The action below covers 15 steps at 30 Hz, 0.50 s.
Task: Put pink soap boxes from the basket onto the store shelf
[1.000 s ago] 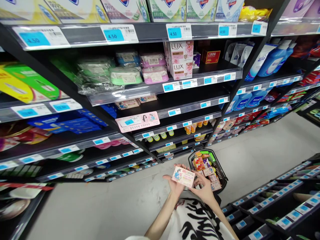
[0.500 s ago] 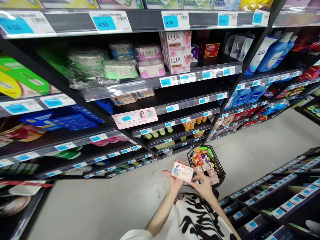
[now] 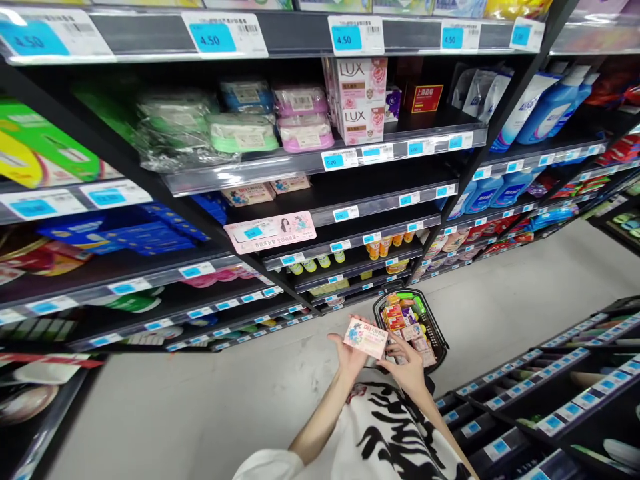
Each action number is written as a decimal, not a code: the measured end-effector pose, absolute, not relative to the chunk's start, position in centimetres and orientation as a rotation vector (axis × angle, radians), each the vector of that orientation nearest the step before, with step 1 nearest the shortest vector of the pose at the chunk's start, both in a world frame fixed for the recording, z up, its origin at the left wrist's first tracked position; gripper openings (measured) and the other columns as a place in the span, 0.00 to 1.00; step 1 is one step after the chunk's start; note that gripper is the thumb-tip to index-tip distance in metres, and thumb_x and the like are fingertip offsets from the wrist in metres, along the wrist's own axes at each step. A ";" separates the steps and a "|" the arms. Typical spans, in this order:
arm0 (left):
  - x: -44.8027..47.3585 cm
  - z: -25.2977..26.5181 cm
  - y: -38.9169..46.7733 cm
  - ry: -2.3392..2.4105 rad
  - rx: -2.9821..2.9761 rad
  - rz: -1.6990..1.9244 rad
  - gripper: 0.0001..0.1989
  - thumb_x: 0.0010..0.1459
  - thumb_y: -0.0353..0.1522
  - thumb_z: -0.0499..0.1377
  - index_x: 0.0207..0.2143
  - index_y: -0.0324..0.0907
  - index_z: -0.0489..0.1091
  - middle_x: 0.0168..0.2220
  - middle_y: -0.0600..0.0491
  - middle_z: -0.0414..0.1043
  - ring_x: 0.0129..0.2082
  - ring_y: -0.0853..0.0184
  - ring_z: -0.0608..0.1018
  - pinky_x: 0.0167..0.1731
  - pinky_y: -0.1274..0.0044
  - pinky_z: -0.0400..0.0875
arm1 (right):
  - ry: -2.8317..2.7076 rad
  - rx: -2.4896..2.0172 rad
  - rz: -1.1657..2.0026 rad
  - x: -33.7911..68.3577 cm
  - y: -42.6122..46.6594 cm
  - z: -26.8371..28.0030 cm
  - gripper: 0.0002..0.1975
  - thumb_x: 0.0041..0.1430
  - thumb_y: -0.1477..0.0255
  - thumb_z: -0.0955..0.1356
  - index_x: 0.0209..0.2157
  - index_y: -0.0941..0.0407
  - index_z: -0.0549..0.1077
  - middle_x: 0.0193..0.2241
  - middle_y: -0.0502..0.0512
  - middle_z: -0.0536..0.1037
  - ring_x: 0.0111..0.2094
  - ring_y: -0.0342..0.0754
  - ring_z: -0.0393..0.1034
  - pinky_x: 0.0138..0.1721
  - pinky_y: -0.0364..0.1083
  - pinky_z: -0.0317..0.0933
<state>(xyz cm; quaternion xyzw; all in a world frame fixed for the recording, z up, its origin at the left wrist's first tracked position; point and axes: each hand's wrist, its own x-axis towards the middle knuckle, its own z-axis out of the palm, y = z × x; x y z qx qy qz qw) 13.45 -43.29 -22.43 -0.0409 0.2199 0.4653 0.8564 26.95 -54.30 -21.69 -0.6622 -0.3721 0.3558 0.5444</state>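
Note:
A pale pink soap box (image 3: 365, 339) with red lettering and a blue flower print is held face up between my hands. My left hand (image 3: 350, 360) bears it from beneath and behind, the thumb out to the left. At its right edge, my right hand (image 3: 407, 365) grips it with thumb and fingers. Just beyond my right hand, a black basket (image 3: 442, 333) stands on the floor with several red, purple and pink boxes in it. Similar pink soap boxes (image 3: 249, 193) lie on a shelf ahead, partly hidden under the shelf above.
LUX soap boxes (image 3: 361, 83) and wrapped soap dishes (image 3: 303, 133) occupy the shelf above. Blue bottles (image 3: 550, 110) are farther right. A pink label strip (image 3: 271, 231) juts from the shelf edge. Another shelf rack (image 3: 560, 383) borders the grey aisle floor (image 3: 240, 393) at lower right.
The view has shifted slightly. Both hands still hold the soap box in nearly the same place, its printed face now a little sharper.

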 end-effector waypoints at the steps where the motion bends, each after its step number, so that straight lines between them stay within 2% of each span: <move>1: 13.5 -22.4 -43.3 0.472 -0.082 0.978 0.27 0.60 0.53 0.63 0.56 0.51 0.75 0.57 0.47 0.77 0.62 0.55 0.75 0.62 0.64 0.69 | -0.872 -1.581 0.834 27.0 -54.3 -21.7 0.37 0.42 0.67 0.83 0.57 0.54 0.79 0.36 0.55 0.87 0.34 0.52 0.81 0.43 0.52 0.79; 4: 13.5 -22.4 -43.3 0.476 -0.115 0.991 0.25 0.62 0.53 0.63 0.54 0.49 0.76 0.55 0.48 0.78 0.61 0.56 0.75 0.63 0.64 0.68 | -0.838 -1.600 0.803 27.1 -54.4 -21.7 0.34 0.42 0.67 0.83 0.54 0.53 0.81 0.35 0.55 0.87 0.35 0.53 0.82 0.44 0.53 0.79; 7: 13.6 -22.7 -43.4 0.461 -0.203 1.015 0.20 0.64 0.53 0.61 0.47 0.50 0.79 0.48 0.50 0.82 0.54 0.59 0.79 0.63 0.65 0.68 | -0.810 -1.576 0.795 27.1 -54.4 -21.7 0.31 0.41 0.69 0.82 0.51 0.54 0.82 0.34 0.55 0.87 0.35 0.54 0.82 0.42 0.53 0.80; 11: 13.7 -23.0 -43.4 0.434 -0.314 1.039 0.23 0.62 0.56 0.61 0.39 0.48 0.81 0.40 0.50 0.82 0.44 0.60 0.82 0.61 0.61 0.69 | -0.760 -1.547 0.836 27.2 -54.4 -22.4 0.29 0.42 0.69 0.82 0.50 0.55 0.82 0.33 0.56 0.86 0.33 0.53 0.81 0.39 0.50 0.80; 13: 13.7 -23.0 -43.2 0.403 -0.344 1.048 0.24 0.62 0.56 0.62 0.38 0.46 0.82 0.39 0.48 0.82 0.43 0.59 0.82 0.61 0.60 0.69 | -0.741 -1.542 0.869 27.3 -54.2 -22.9 0.29 0.43 0.67 0.82 0.50 0.55 0.82 0.32 0.56 0.85 0.33 0.53 0.81 0.39 0.50 0.79; 15: 13.6 -23.0 -42.9 0.367 -0.355 1.063 0.23 0.60 0.54 0.64 0.38 0.44 0.82 0.39 0.47 0.83 0.43 0.58 0.83 0.60 0.59 0.69 | -0.710 -1.495 0.919 27.3 -53.8 -23.2 0.31 0.43 0.66 0.82 0.51 0.55 0.80 0.36 0.59 0.86 0.34 0.54 0.82 0.39 0.50 0.79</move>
